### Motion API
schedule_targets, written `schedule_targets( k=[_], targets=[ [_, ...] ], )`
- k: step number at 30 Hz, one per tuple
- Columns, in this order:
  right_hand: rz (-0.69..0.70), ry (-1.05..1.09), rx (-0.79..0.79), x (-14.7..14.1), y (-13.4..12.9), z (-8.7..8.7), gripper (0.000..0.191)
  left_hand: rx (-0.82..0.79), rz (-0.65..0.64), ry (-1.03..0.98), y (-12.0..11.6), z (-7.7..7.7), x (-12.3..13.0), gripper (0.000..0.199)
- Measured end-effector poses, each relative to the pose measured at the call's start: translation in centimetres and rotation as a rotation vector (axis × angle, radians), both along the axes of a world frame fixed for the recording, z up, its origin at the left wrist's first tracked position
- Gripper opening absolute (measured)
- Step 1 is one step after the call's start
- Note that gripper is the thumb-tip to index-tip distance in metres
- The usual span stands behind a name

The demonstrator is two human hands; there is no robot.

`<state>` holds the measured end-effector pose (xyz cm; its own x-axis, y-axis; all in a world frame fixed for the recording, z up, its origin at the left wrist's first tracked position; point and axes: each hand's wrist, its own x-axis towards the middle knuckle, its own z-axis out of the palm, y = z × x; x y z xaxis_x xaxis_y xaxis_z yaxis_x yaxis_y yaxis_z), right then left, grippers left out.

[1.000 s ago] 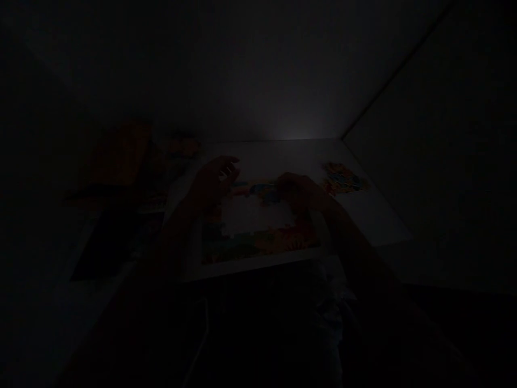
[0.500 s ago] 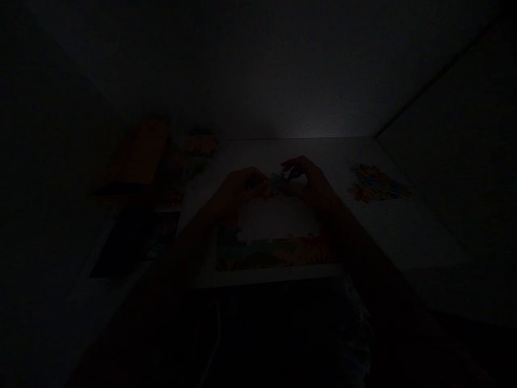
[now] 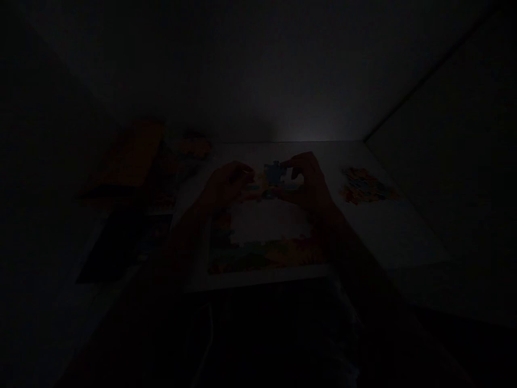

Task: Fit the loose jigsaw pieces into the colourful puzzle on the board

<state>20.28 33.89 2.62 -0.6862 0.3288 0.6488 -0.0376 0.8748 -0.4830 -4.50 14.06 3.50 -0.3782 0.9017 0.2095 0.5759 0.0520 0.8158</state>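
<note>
Blue jigsaw piece (image 3: 274,173), knobbed, pinched by right hand (image 3: 309,180).

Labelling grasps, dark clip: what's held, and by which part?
A blue jigsaw piece, apparently held at its right edge by the right hand's fingers; the dark frame limits certainty.

Loose puzzle pieces (image 3: 365,186) right of jigsaw (image 3: 262,256)

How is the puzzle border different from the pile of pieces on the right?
The jigsaw puzzle border is joined into a frame around a bare white middle, but the pile of loose pieces is a small, messy clump. The border is bigger. The border lies in the middle of the white board, and the pile lies near its right side. Both show orange and lie on that board.
</note>
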Motion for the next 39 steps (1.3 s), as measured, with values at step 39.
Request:
schedule_targets(
  k=[39],
  targets=[
    [0.18, -0.602, 0.008, 3.4, 2.3, -0.9, 0.057, -0.388, 0.005, 0.392, -1.0, 1.1, -1.7, 0.029]
  ],
)
